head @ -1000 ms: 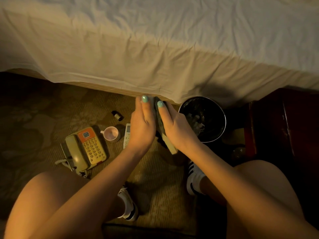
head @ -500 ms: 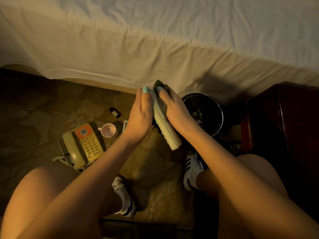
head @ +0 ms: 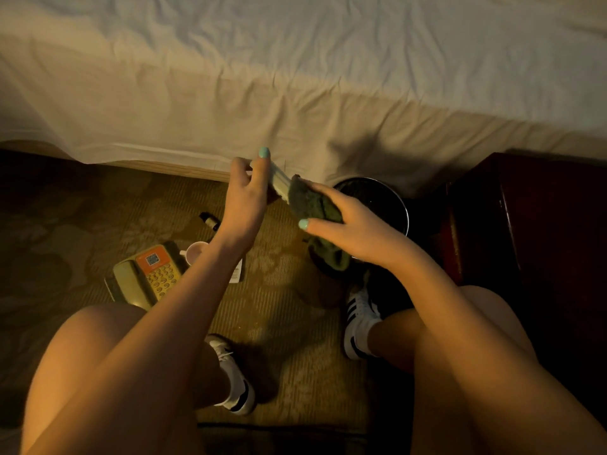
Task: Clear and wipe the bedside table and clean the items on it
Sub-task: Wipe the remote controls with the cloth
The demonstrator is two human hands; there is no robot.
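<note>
My left hand [head: 247,195] holds the far end of a pale remote control [head: 278,182], thumb on top. Around its near end my right hand [head: 351,224] grips a dark green cloth [head: 312,205], which hides most of the remote. Both hands hover above the carpet in front of the bed. On the carpet at the left lie a beige and orange telephone [head: 147,274], a pink cup [head: 193,251], a small dark bottle [head: 210,221] and a second white remote [head: 237,272], partly hidden by my left forearm. The dark wooden bedside table [head: 532,231] stands at the right.
A round black waste bin [head: 391,198] stands by the bed skirt, just beyond my right hand. The bed with a white sheet [head: 295,93] fills the top. My knees and two sneakers [head: 359,320] take up the lower part of the view.
My right hand slid with the cloth from the remote's far end down to its near end. My left hand moved to hold the far end. The camera tipped slightly.
</note>
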